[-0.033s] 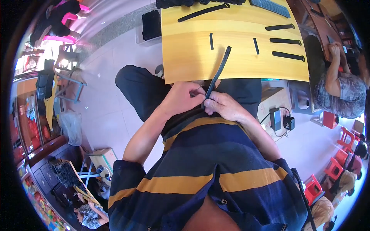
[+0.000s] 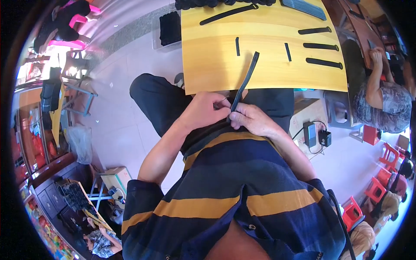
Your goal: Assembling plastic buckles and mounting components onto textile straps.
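Close to my waist, my left hand point(image 2: 206, 112) and my right hand point(image 2: 255, 119) meet at the lower end of a narrow black strap point(image 2: 245, 82). The strap rises at a slant between them, its free end over the table's near edge. My right thumb and fingers pinch it low down. My left fingers are closed against the same end, and their tips hide what lies between them. On the yellow tabletop point(image 2: 208, 65) lie black straps with a loop at one end, including one at the right point(image 2: 323, 63) and a longer one point(image 2: 225, 15). Two short black strips point(image 2: 237, 46) lie nearer.
At the table's far edge are a black pile point(image 2: 216, 3) and a bundle of grey strips point(image 2: 304, 8). A clear bin point(image 2: 169, 28) with black pieces stands left of the table. Right of my legs is a cardboard box point(image 2: 310, 112) with cables. Another person point(image 2: 383, 102) sits at the right.
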Demonstrator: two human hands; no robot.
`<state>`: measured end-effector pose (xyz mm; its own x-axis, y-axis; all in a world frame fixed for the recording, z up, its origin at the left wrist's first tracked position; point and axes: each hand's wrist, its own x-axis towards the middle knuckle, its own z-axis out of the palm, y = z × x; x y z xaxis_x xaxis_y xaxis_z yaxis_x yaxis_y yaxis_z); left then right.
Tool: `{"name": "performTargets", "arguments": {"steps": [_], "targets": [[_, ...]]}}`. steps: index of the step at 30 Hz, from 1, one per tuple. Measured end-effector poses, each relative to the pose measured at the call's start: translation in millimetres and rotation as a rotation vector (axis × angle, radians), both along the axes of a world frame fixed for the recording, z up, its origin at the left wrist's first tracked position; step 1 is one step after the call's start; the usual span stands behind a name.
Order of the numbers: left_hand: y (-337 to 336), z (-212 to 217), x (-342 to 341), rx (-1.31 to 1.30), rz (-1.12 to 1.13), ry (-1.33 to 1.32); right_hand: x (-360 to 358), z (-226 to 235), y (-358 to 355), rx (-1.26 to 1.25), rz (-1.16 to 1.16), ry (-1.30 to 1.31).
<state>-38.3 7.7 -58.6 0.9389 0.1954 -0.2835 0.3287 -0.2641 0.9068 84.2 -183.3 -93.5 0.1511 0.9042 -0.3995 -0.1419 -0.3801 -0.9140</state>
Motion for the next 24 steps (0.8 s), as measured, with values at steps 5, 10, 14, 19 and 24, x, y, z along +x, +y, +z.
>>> {"name": "performTargets", "arguments": {"steps": [5, 10, 14, 19, 24], "targets": [[4.8, -5.4, 3.1, -0.011, -0.120, 0.103, 5.5, 5.7, -0.9, -0.025, 0.093, -0.099], [5.1, -8.4, 13.1, -0.020, -0.158, 0.145, 5.5, 10.1, -0.3, -0.053, 0.127, -0.215], [1.5, -9.9, 21.6, 0.052, -0.208, 0.166, 2.5, 5.0, -4.2, -0.004, 0.075, -0.185], [-6.2, -20.7, 19.4, 0.036, -0.191, 0.109, 1.1, 1.4, -8.6, 0.038, 0.028, -0.055], [-6.0, -20.5, 18.8, -0.055, -0.145, 0.077, 0.9, -4.5, -12.0, -0.002, -0.045, 0.055]]}}
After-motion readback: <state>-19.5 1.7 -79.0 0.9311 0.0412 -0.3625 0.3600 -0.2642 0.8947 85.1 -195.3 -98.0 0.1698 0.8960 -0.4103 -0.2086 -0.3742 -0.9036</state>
